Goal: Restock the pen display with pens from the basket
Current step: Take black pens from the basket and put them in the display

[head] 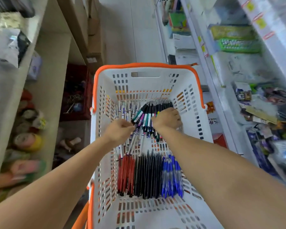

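Observation:
A white plastic basket (195,90) with an orange rim fills the middle of the head view. On its floor lie red pens (126,174), black pens (148,174) and blue pens (172,176) in side-by-side rows near me, and white pens (127,109) at the far left. Both hands are inside the basket at a fanned bunch of black-capped, colour-banded pens (144,115). My left hand (119,133) pinches the near ends of that bunch with curled fingers. My right hand (167,119) grips the bunch from the right, its fingers hidden under the pens.
A white shop shelf unit (224,83) with packaged stationery runs along the right. A beige shelf (31,52) on the left carries tape rolls (27,141) and boxes. A dark red crate (78,91) sits low on the left. Pale floor (130,38) stretches ahead down the aisle.

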A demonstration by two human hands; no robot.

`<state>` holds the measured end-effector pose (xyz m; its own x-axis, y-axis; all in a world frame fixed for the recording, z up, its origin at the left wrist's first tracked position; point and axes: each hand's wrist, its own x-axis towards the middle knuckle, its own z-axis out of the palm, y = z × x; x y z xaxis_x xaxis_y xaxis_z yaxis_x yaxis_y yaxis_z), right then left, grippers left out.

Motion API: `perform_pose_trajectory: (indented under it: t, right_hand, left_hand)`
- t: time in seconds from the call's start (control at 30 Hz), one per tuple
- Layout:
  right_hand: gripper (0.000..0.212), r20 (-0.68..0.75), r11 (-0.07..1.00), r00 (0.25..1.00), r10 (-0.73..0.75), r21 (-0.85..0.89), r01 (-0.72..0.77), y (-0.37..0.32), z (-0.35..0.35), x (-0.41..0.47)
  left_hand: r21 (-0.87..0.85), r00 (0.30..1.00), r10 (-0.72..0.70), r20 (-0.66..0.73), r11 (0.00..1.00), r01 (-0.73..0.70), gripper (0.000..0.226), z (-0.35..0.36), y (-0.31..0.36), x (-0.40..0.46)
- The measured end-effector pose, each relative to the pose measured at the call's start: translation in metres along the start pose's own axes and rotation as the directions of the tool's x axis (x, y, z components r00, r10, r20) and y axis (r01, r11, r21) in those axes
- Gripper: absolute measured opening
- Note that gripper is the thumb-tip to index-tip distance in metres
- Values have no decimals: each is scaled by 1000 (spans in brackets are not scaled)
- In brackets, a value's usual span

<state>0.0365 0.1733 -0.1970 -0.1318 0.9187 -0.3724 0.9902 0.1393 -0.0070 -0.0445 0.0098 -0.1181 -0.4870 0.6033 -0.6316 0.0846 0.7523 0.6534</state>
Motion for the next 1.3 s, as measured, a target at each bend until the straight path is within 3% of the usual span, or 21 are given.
perform_pose_trajectory:
  t: [0.17, 0.27, 0.33, 0.4, 0.57, 0.67, 0.73, 0.8, 0.83, 0.9, 0.93, 1.03, 1.17, 1.23, 1.3]
  right_hand:
    - [89, 32, 993, 999, 7, 118, -11, -4, -2, 9]
    - [53, 86, 960, 996, 4, 278, -28, 2, 0, 16]
    - [27, 112, 951, 994, -15, 310, -20, 9, -3, 16]
    - [15, 121, 950, 992, -47, 311, 7, 16, -9, 12]
    - [17, 105, 927, 991, -83, 373, 38, 26, -41, -6]
    - [47, 167, 871, 982, -86, 492, -8, 34, -62, -20]
    - [62, 268, 770, 958, -102, 631, -95, 37, -80, -38]
    - [35, 406, 591, 880, -246, 783, -196, 44, -97, -68]
    - [22, 447, 551, 823, -352, 809, -204, 48, -104, -86]
    - [17, 458, 532, 720, -521, 834, -146, 56, -110, -121]
    - [25, 441, 527, 687, -578, 844, -99, 58, -111, -135]
    - [54, 409, 542, 635, -655, 840, 18, 63, -102, -157]
    - [115, 436, 557, 663, -608, 830, -35, 76, -102, -174]
    - [122, 445, 477, 674, -590, 865, -154, 88, -95, -179]
    - [100, 472, 316, 674, -569, 882, -350, 100, -91, -184]
  left_hand:
    - [-58, 1000, -29, -3, 998, 29, 28, 3, -5, 3]
    - [-75, 999, -33, -3, 997, 32, 29, 4, -7, 2]
    - [-77, 999, -36, -15, 996, 35, 27, 1, -7, 0]
    - [-76, 999, -29, -24, 997, 27, 24, -1, -7, -3]
    - [-121, 999, -15, -29, 993, 11, 18, -6, 3, -12]
    - [-218, 998, -62, -11, 974, 58, 19, -5, 15, -16]
    - [-369, 992, -118, 36, 921, 123, 26, -3, 28, -22]
    - [-544, 981, -135, 140, 818, 190, 40, 0, 44, -33]
    - [-587, 972, -115, 206, 780, 217, 49, 1, 51, -39]
    - [-621, 945, -41, 325, 744, 247, 51, 8, 62, -54]
    - [-635, 939, -31, 342, 729, 256, 38, 13, 66, -61]
    - [-707, 959, -149, 239, 651, 278, 5, 32, 69, -80]
    - [-749, 957, -263, 126, 607, 265, 12, 44, 52, -94]
    - [-777, 952, -292, 91, 578, 251, 9, 46, 46, -100]
    - [-844, 943, -327, 57, 489, 220, 8, 45, 43, -104]
